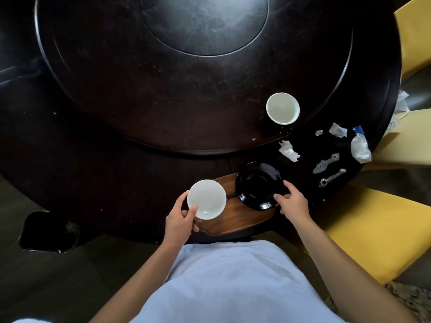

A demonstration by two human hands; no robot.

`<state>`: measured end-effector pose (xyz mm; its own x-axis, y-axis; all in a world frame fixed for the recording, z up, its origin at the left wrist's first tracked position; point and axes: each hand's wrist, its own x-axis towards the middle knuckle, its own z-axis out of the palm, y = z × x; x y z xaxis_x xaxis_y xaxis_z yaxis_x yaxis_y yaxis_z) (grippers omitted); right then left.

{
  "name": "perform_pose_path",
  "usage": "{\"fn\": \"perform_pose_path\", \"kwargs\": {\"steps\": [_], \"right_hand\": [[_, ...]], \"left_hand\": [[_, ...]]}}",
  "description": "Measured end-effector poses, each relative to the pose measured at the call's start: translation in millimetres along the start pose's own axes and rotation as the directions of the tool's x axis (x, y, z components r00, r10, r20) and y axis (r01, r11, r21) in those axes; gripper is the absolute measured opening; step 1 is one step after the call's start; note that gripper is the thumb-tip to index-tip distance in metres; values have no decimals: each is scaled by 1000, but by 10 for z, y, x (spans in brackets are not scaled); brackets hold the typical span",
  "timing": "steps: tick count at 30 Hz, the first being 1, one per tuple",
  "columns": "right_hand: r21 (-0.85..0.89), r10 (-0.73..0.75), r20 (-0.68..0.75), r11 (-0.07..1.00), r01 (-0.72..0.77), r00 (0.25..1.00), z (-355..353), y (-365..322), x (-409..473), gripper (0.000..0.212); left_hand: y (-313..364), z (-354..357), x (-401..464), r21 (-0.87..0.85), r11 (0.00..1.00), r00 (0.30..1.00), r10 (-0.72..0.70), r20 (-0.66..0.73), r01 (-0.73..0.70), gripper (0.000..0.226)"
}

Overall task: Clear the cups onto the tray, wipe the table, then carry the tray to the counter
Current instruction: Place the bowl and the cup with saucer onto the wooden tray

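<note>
Now my left hand (180, 217) fingers clasp a white cup (206, 199) over the tray (238, 220); right hand (292, 202) pinches the black saucer (257, 185); the remaining cup (283, 108) lies beyond, nearer my right.

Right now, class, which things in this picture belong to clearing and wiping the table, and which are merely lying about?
Belonging to the job:
- white cup, gripped by the left hand
- black saucer, held at its rim by the right hand
- wooden tray
- second white cup, on the table
- crumpled tissues and spilled puddles, for wiping up

Lying about:
- yellow chairs
</note>
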<state>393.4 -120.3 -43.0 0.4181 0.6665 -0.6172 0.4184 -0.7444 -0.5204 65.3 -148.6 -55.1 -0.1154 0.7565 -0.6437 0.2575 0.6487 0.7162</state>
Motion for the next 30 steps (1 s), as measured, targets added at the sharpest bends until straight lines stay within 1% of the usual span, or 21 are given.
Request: {"fn": "perform_pose_path", "kwargs": {"steps": [2, 3, 6, 8, 10, 12, 13, 15, 16, 17, 18, 20, 22, 24, 30], "right_hand": [[-23, 16, 22, 1000, -15, 1000, -16, -35, 23, 64], [-42, 25, 19, 999, -24, 1000, -31, -61, 29, 64], [-140, -1, -73, 990, -9, 997, -128, -211, 47, 55], [-110, -62, -121, 993, 49, 991, -231, -381, 95, 42], [14, -114, -130, 993, 117, 985, -331, -617, 157, 34], [118, -133, -159, 981, 153, 978, -400, -825, 315, 31], [144, -132, -184, 977, 160, 974, -431, -942, 396, 33], [163, -116, -210, 975, 152, 971, -476, -1148, 564, 48], [174, -102, -206, 975, 139, 973, -487, -1233, 610, 51], [196, -88, -193, 972, 126, 977, -486, -1287, 654, 49], [224, -74, -175, 968, 113, 982, -481, -1329, 679, 43], [267, -47, -138, 960, 83, 989, -472, -1379, 675, 31], [310, -29, -126, 948, 67, 992, -475, -1382, 678, 26], [349, -15, -107, 936, 52, 994, -483, -1367, 703, 25], [403, 17, -32, 915, -2, 999, -417, -1355, 783, 22]], "left_hand": [[0, -38, 0, 25, 1000, 1000, -13, 0, 13, 48], [4, -79, 2, 77, 997, 1000, 4, -25, -2, 46], [56, -265, 65, 281, 956, 981, 127, -150, -81, 42], [199, -375, 177, 365, 916, 947, 250, -201, -165, 35], [392, -426, 368, 466, 830, 878, 436, -197, -307, 28], [600, -422, 650, 573, 686, 769, 622, -143, -449, 25], [715, -397, 811, 622, 613, 722, 683, -107, -488, 27], [954, -342, 1127, 708, 495, 681, 732, -26, -505, 33], [1063, -313, 1269, 746, 443, 677, 735, 16, -498, 37], [1160, -287, 1394, 776, 396, 679, 732, 56, -491, 41], [1256, -266, 1509, 801, 357, 684, 724, 88, -481, 46], [1411, -246, 1702, 837, 312, 712, 691, 124, -449, 53], [1473, -241, 1850, 856, 306, 759, 636, 142, -416, 57], [1446, -224, 1929, 862, 324, 806, 573, 149, -390, 59], [1375, -186, 1950, 894, 290, 840, 521, 150, -340, 64]]}}
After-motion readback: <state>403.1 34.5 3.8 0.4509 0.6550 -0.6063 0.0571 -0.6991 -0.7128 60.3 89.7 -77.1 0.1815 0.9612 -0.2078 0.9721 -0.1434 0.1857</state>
